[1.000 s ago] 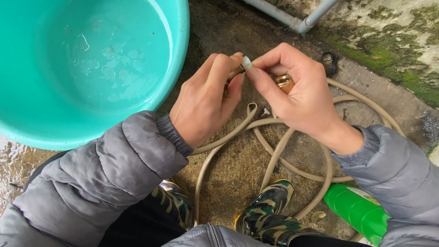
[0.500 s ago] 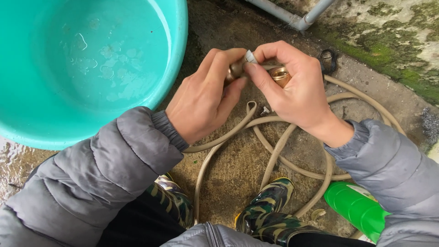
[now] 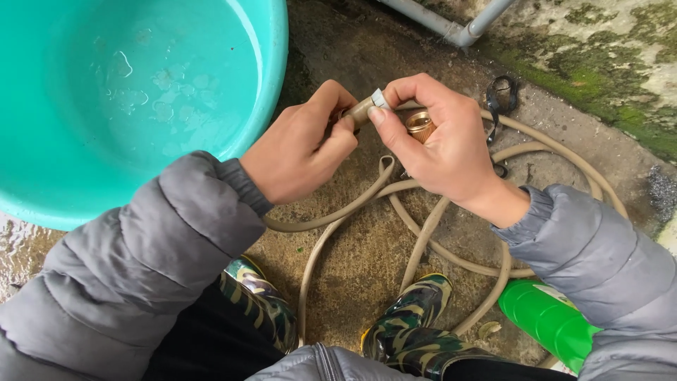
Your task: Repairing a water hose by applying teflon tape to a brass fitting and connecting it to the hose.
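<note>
Change since earlier: both hands sit slightly lower toward the boots than a second ago; the grip on the hose end looks unchanged.
Left hand [image 3: 300,152]: curled closed around the hose end [image 3: 361,109], thumb and fingers pinching it just right of the teal basin [image 3: 271,77].
Right hand [image 3: 441,141]: thumb and forefinger pinch the white tip of the hose end; the other fingers cup a brass fitting [image 3: 421,125] against the palm.
Hose [image 3: 423,247]: beige, looped loosely on the wet concrete right of the basin and below the hands.
Handling, hose: likely soft, light and bendy, possibly slick from damp; best held close behind the cut end.
Handling, fitting: likely small, rigid, smooth metal, easy to drop; grip it by its ribbed rim.
Nearby: camouflage boots [image 3: 412,317] below the basin; green bottle [image 3: 550,317] far right of it.
</note>
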